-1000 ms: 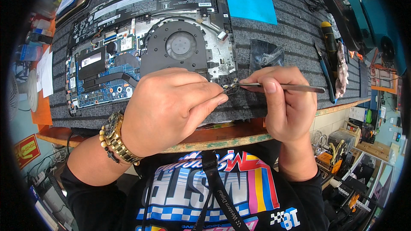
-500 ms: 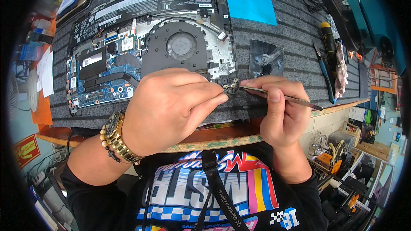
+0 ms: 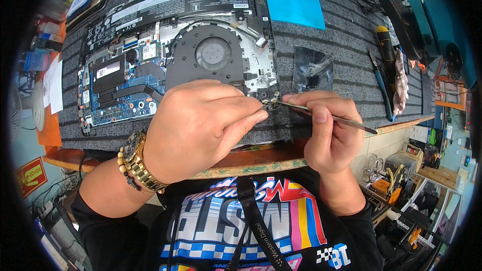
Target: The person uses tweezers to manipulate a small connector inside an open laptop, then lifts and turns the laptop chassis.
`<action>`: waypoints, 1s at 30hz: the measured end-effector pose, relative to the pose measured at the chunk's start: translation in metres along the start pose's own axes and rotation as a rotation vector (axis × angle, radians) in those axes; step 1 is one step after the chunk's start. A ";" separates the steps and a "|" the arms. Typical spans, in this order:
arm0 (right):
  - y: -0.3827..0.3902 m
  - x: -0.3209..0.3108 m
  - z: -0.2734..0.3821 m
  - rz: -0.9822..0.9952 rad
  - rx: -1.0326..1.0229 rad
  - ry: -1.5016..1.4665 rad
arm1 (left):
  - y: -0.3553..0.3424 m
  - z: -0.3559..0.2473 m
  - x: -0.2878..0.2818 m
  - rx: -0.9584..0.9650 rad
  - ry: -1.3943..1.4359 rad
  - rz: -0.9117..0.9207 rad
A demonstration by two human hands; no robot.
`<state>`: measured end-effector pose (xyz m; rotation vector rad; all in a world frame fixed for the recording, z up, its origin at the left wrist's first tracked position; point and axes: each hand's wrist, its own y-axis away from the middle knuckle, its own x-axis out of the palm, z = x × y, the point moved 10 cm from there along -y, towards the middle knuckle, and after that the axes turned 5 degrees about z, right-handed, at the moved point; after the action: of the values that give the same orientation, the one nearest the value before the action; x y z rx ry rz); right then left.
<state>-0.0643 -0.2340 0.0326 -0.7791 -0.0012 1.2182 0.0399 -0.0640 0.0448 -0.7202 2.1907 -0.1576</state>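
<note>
An open laptop base (image 3: 258,61) lies on the mat, with its black battery (image 3: 175,5), round fan (image 3: 211,52) and blue circuit board (image 3: 135,83) exposed. My left hand (image 3: 206,125) reaches over its near edge, thumb and forefinger pinched at the near right corner; whatever lies between the fingertips is too small to make out. Slim metal tweezers (image 3: 346,121) rest in my right hand (image 3: 334,128), closed around them. The tweezers' tip meets the same corner, beside small brass-coloured fittings (image 3: 271,100). Part of the board and fan is hidden behind my left hand.
A small dark plastic bag (image 3: 312,68) lies right of the laptop on the grey striped mat (image 3: 346,60). Farther right are blue-handled pliers (image 3: 380,85) and a yellow-and-black tool (image 3: 385,50). A blue sheet (image 3: 296,0) lies behind. The wooden table edge (image 3: 251,165) runs in front of me.
The tweezers' rear end has dipped slightly and the fingers of my right hand have shifted a little. My left hand and the laptop stay in place.
</note>
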 end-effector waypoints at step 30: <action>0.003 -0.003 -0.004 -0.008 0.016 -0.119 | 0.000 -0.001 0.000 0.003 -0.006 -0.001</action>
<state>-0.0664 -0.2375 0.0293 -0.6912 -0.0921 1.2540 0.0398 -0.0639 0.0455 -0.7191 2.1839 -0.1584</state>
